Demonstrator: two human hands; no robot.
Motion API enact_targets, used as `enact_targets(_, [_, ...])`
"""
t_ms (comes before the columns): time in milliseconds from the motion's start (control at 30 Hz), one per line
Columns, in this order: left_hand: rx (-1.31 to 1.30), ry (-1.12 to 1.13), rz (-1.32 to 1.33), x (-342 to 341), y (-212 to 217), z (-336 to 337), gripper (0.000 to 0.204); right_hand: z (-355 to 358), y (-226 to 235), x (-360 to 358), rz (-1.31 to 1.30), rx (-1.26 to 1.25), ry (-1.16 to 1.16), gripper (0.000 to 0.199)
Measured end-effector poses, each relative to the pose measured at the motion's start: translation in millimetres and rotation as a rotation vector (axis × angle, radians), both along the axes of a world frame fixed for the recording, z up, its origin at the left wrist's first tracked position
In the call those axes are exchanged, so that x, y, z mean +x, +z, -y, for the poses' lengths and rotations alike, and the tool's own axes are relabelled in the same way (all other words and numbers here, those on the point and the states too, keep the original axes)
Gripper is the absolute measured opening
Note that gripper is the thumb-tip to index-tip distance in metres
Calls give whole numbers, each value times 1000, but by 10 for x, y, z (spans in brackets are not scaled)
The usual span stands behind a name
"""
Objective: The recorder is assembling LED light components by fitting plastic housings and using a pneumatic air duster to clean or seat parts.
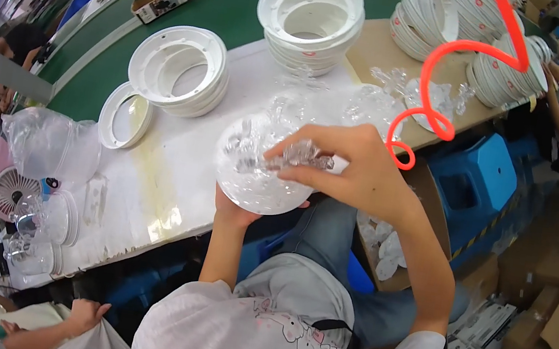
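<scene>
A round white piece (263, 194) with shiny, clear, knobbly plastic (243, 146) on top is held over the table's near edge. My left hand (233, 210) supports it from below, with most of its fingers hidden behind the rim. From the right, my right hand (361, 170) reaches over it, thumb and fingers pinching the clear plastic. Just beyond lies more clear plastic (294, 107). A similar clear piece (373, 109) rests to the right of it.
Stacked white rings (182, 69) stand at the left, another stack (309, 20) behind. A single ring (125, 115) lies near a clear bag (52, 144) and pink fan (5, 180). An orange coiled hose (429, 74) hangs at right, above a blue stool (483, 172). Co-workers sit nearby.
</scene>
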State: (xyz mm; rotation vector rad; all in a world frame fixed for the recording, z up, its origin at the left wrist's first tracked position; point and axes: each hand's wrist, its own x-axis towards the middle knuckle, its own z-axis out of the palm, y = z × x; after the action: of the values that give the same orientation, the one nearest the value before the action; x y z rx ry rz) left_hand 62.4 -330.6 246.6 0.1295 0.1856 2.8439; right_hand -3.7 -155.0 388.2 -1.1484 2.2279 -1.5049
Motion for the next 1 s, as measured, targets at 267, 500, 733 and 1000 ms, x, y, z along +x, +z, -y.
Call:
enact_targets(267, [-1054, 445, 31, 51, 198, 187, 43, -208, 146, 128, 363, -370, -168, 26])
enact_targets(500, [-2441, 1309, -407, -339, 623, 911, 35, -295, 135, 145, 253, -259, -231, 25])
enact_targets(733, [-2958, 723, -508, -630, 741, 1270, 19, -518, 94, 257, 174, -225, -297, 23])
enact_targets(1000, [-2356, 753, -357, -675, 933, 1504, 9, -548, -75, 59, 283, -227, -180, 23])
